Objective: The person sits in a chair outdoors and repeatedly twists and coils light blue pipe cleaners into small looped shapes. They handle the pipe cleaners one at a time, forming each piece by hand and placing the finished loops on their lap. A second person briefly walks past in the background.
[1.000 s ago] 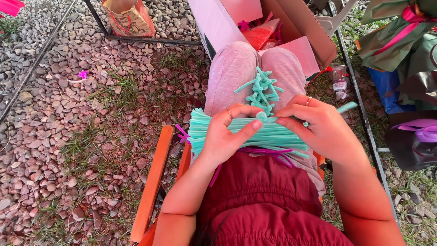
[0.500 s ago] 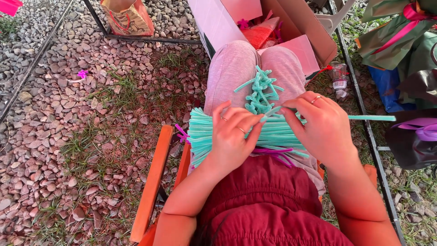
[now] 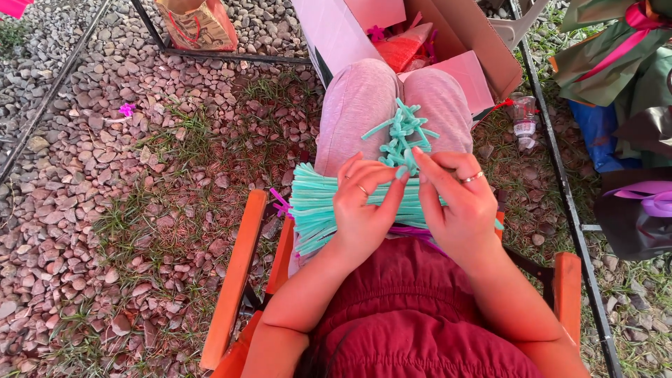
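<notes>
I sit in an orange wooden chair (image 3: 234,280) with a bundle of teal pipe cleaners (image 3: 315,206) lying across my lap. A twisted chain of teal pipe cleaners (image 3: 402,133) runs up over my pink-clad legs. My left hand (image 3: 364,206) and my right hand (image 3: 455,199) meet over the lower end of the chain, fingertips pinching a teal pipe cleaner between them. Both hands wear rings. A few purple pipe cleaners (image 3: 282,204) stick out under the teal bundle.
An open cardboard box (image 3: 483,35) with pink and orange things stands beyond my knees. A paper bag (image 3: 196,24) sits at the far left on gravel. Black metal bars (image 3: 560,182) run along the right, beside a plastic bottle (image 3: 523,122) and dark bags with ribbons (image 3: 630,70).
The long teal pipe cleaner that stuck out to the right half a second ago is drawn in. Both hands have closed together at the lower end of the chain.
</notes>
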